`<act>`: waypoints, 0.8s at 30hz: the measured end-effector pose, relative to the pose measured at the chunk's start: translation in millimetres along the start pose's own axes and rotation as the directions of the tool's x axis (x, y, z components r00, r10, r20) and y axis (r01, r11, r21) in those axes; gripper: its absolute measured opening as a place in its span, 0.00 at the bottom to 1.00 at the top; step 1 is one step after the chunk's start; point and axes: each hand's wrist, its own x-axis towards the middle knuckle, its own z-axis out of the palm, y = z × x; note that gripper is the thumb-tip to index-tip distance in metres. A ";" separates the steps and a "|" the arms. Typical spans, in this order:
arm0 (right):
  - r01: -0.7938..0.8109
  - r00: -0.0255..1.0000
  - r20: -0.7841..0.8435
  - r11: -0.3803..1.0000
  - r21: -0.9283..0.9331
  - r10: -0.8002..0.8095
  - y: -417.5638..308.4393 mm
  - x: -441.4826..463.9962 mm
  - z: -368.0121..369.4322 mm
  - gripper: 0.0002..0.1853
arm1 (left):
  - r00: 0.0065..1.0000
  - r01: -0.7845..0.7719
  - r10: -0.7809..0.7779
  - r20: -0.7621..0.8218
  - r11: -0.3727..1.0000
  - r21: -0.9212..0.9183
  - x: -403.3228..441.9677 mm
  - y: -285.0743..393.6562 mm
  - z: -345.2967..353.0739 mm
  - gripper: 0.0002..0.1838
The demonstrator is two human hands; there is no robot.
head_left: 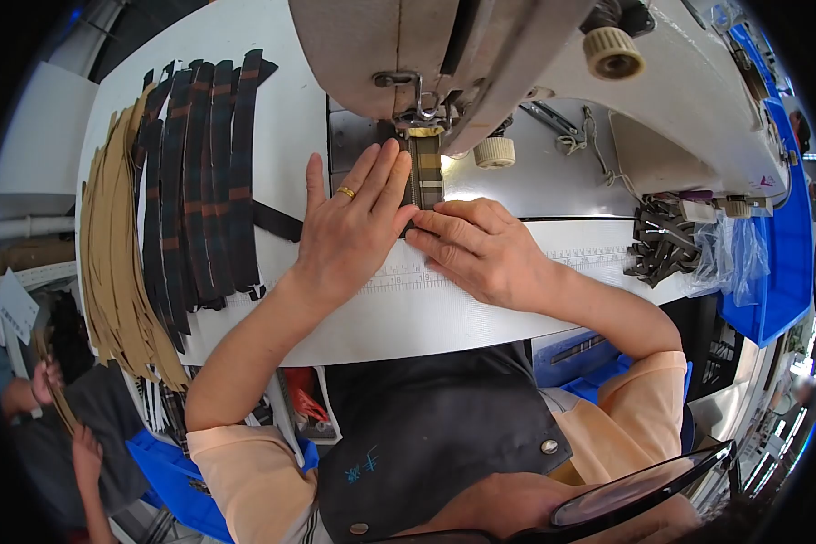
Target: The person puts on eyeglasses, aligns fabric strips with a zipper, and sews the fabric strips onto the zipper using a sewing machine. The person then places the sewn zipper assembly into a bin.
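Observation:
A plaid fabric strip (pixel 431 172) in brown and tan runs under the presser foot (pixel 423 121) of a sewing machine (pixel 553 54). Along its left side lies what looks like a dark zipper (pixel 415 192). My left hand (pixel 349 218), with a gold ring, rests flat and open at the left of the strip, fingers reaching toward the foot. At the strip's near end, my right hand (pixel 485 249) has its curled fingers closed on the edge. The fingers partly hide this end, and the needle point cannot be made out.
Dark plaid strips (pixel 199 181) and tan strips (pixel 118 245) lie at the table's left. Small dark zipper-like pieces (pixel 666 240) and a plastic bag (pixel 734 254) lie right, beside a blue bin (pixel 780 227). Tweezers (pixel 548 118) rest behind the needle area. Another person's hands (pixel 86 453) hold a strip, lower left.

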 end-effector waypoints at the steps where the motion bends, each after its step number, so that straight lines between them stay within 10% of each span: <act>1: 0.000 1.000 -0.015 1.000 -0.007 -0.001 2.1 2.4 0.7 0.17 | 1.000 0.000 0.000 0.000 1.000 -0.027 -1.2 -1.3 2.3 0.28; 24: -0.049 0.991 -0.125 0.999 0.011 0.050 37.3 14.0 12.8 0.17 | 0.996 0.019 -0.041 -0.073 0.960 -0.279 7.2 -12.1 -4.6 0.15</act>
